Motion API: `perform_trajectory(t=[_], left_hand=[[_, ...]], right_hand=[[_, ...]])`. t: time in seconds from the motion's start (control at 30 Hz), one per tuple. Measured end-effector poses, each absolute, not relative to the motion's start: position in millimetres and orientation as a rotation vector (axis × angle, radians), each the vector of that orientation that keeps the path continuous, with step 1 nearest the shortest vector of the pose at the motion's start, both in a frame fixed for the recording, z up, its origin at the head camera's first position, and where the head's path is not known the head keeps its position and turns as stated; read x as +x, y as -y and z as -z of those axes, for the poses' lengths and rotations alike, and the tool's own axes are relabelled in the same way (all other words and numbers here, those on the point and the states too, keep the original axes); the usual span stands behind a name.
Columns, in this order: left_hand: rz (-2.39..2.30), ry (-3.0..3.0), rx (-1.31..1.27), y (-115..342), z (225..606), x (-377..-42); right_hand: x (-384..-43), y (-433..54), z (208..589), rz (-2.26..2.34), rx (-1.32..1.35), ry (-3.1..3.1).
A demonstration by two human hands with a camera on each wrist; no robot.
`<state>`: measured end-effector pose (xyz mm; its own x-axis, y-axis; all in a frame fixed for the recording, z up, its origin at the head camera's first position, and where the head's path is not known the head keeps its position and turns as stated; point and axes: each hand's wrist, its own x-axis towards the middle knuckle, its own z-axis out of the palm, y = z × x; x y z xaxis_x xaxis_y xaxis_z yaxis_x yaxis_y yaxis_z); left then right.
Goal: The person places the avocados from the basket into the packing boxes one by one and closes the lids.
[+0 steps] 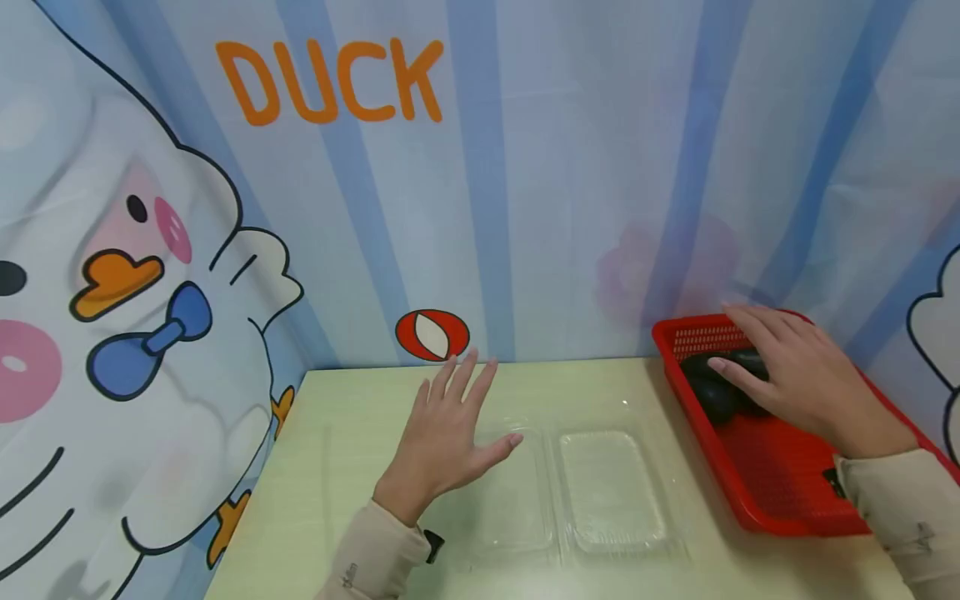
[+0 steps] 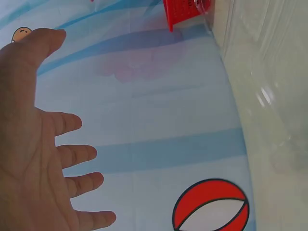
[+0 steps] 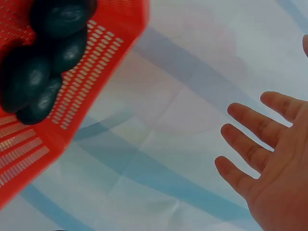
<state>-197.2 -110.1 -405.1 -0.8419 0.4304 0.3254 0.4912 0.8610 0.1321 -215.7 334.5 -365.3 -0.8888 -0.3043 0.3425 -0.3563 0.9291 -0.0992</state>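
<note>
My left hand (image 1: 441, 446) hovers over the left half of an open clear plastic clamshell box (image 1: 613, 492), fingers spread and nothing in them. In the left wrist view its palm (image 2: 29, 163) faces the backdrop. My right hand (image 1: 806, 383) hangs above a red plastic basket (image 1: 795, 479), also holding nothing. Several dark green, smooth oval fruits that look like avocados (image 1: 716, 396) lie at the basket's far end, partly hidden by that hand. The right wrist view shows the avocados (image 3: 26, 79) heaped against the slotted basket wall, apart from the straight fingers (image 3: 250, 144).
A pale wooden table (image 1: 360, 433) carries the box in the middle and the basket at the right. Behind it hangs a blue-striped cloth backdrop (image 1: 555, 208) with a printed duck (image 1: 195, 442) at the left.
</note>
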Motion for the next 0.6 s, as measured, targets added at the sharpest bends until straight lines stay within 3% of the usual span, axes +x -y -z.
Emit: perform_trajectory(t=[0.6], left_hand=[[0.342,2.895,-0.788,64.2,464.3,-167.5]], right_hand=[[-247.5,-373.9,384.6,-0.160,0.355,3.038]])
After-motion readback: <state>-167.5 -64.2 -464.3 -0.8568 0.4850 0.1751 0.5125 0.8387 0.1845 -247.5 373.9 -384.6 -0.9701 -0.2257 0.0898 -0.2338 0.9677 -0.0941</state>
